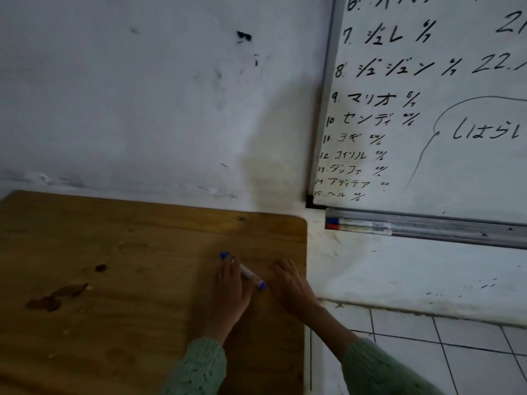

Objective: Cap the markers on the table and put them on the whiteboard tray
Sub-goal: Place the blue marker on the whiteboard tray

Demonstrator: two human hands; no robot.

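A blue marker [252,277] with a white barrel lies slanted on the wooden table [114,280], near its right edge. My left hand [231,286] rests over it, the fingers across the barrel and the thumb beside it. A blue piece [224,255] shows just past the fingertips; I cannot tell whether it is a loose cap or the marker's far end. To the right of the marker, my right hand [288,280] lies flat on the table with its fingers spread and holds nothing. The whiteboard tray [456,230] holds a blue-capped marker [356,222] and a red-capped marker [356,228] at its left end.
The whiteboard [442,109], covered in writing, hangs on the wall to the right of the table, its tray a little above table height. A gap of white wall and tiled floor [427,346] separates the table's right edge from the tray. Dark stains [57,297] mark the tabletop at the left.
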